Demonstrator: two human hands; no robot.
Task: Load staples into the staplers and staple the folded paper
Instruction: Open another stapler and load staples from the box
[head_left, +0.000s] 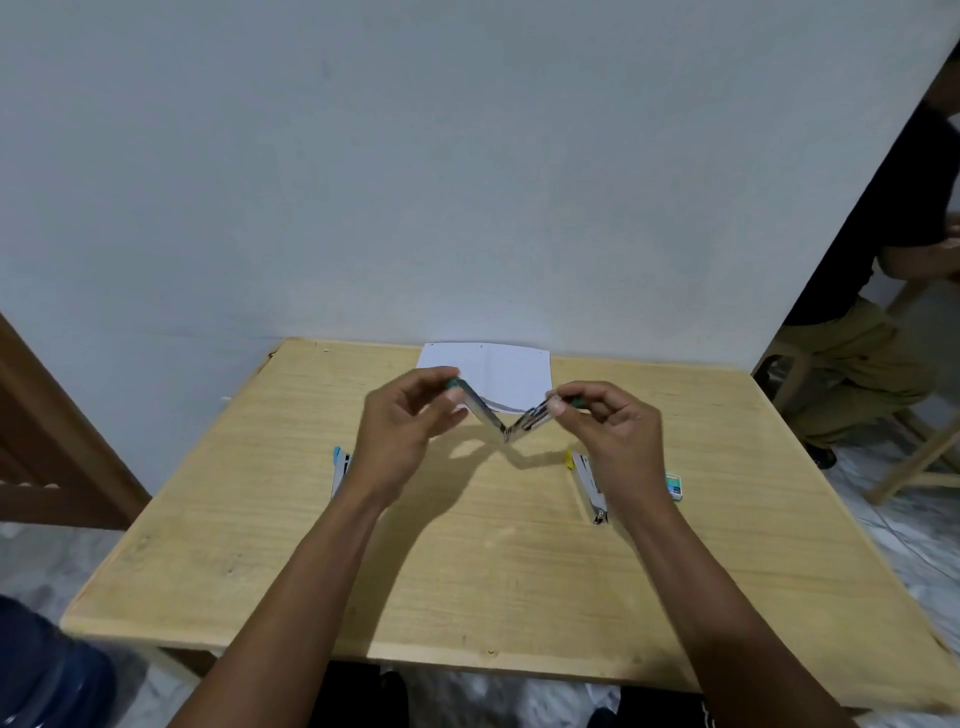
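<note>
Opened green-tipped metal stapler (480, 408) pinched at both ends by left hand (410, 423) and right hand (610, 431); keep channel level for loading.

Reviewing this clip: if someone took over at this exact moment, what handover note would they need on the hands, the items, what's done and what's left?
Left hand grips one end of the green stapler; right hand pinches the other end. It is swung open in a V above the table.
Blue stapler lies on the left, yellow stapler on the right, and the staple box further right. Paper lies at the far edge.
Done: green stapler opened. Whether it holds staples is too small to tell.
Left: load and close it, probably load the other two, staple the paper.
</note>
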